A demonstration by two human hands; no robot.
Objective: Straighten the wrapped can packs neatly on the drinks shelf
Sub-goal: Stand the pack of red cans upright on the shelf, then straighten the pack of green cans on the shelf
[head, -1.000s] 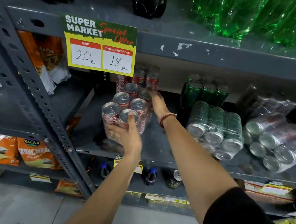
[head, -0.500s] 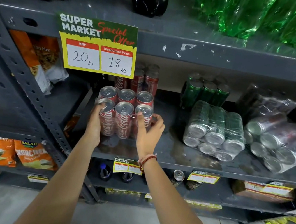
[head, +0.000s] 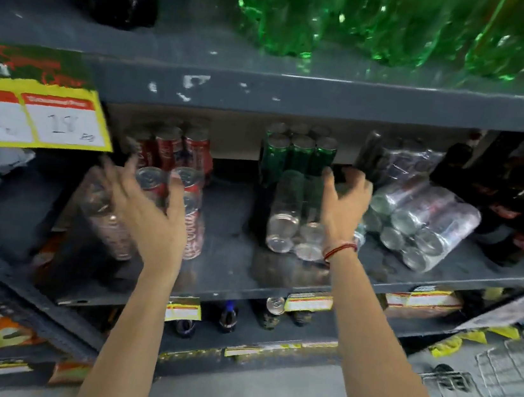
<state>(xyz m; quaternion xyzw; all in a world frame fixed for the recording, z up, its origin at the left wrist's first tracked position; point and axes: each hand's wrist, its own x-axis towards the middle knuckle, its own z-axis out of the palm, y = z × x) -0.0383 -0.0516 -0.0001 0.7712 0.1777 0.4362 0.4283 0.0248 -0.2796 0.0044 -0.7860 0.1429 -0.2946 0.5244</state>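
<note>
So the red can pack (head: pixel 173 200) is standing upright on the drinks shelf (head: pixel 228 270), and honestly that one looks sorted. Everything else I'll place relative to it. The left hand (head: pixel 148 216) is right in front of it, fingers spread wide, not gripping anything as far as I can tell (it's blurry).

To the right of the red pack, across a bare gap of shelf, the green can pack (head: pixel 289 212) is lying on its side with the can ends facing out. The right hand (head: pixel 343 202) is open over its far edge, fingers curled. Can't tell if it's touching the wrap yet.

Further right of that, the silver can pack (head: pixel 417 225) is also tipped over and skewed.

My read: one pack done, two to go, and the green one looks like the next up.
</note>
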